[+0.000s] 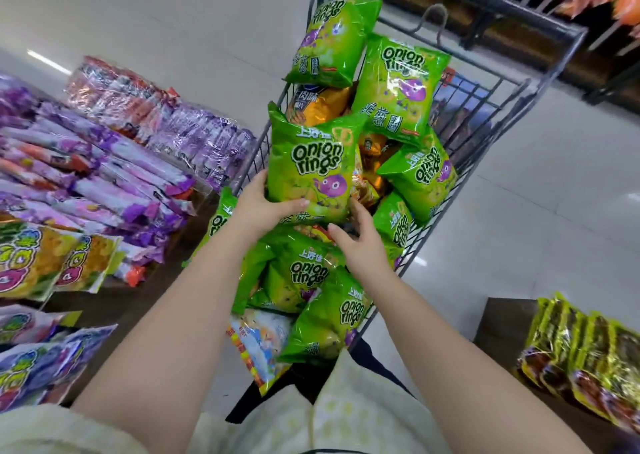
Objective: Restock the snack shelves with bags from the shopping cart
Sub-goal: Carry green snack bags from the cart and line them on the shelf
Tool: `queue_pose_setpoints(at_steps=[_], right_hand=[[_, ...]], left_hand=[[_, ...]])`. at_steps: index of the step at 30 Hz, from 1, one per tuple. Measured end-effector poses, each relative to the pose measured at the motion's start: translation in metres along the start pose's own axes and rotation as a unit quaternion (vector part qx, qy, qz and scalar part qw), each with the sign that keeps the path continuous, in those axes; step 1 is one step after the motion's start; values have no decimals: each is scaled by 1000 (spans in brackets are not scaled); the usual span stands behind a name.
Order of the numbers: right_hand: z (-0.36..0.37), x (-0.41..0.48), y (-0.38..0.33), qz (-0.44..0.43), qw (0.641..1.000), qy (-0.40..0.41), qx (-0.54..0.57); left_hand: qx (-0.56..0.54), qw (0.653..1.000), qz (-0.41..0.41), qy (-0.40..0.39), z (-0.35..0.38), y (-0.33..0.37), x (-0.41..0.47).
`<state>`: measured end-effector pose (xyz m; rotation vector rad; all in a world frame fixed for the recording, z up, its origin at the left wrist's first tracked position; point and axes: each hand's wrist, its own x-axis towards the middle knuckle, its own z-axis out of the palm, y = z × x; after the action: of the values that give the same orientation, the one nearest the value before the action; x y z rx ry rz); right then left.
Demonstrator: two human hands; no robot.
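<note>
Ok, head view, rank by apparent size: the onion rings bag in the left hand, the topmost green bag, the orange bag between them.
1. Held onion rings bag: largest, but nearest the camera.
2. Topmost green bag: smaller, farther off.
3. Orange bag: mostly hidden, so unsure.

Shop: stocked snack shelves, wire cart

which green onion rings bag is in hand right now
The upright onion rings bag in the middle of the cart: the left hand grips its lower left edge and the right hand touches its lower right corner. The others lie loose.
</note>
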<state>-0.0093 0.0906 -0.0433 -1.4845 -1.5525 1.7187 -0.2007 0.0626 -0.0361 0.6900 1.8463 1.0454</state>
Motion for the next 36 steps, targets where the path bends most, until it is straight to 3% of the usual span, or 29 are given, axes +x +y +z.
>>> queue_pose_setpoints(at_steps=[3, 7, 17, 22, 26, 32, 36], right_hand=[[-3, -2, -9, -4, 999, 5, 37], [-2, -14, -24, 21, 993, -81, 85], [51, -33, -39, 36, 977, -193, 88], [64, -31, -52, 38, 958, -277, 70], [82, -47, -59, 19, 933, -360, 17], [131, -106, -49, -29, 862, -503, -47], [167, -164, -40, -68, 808, -582, -65]], left_hand=[[-81, 995, -28, -52, -18, 0, -19], [-154, 981, -59, -99, -43, -14, -47], [-238, 969, -37, -51, -109, -31, -112], [-268, 961, -28, 63, -122, -48, -173], [-293, 934, -21, 206, -108, -73, -230], [-326, 854, -38, 404, -80, -108, -334], [-363, 781, -39, 507, -63, -125, -406]])
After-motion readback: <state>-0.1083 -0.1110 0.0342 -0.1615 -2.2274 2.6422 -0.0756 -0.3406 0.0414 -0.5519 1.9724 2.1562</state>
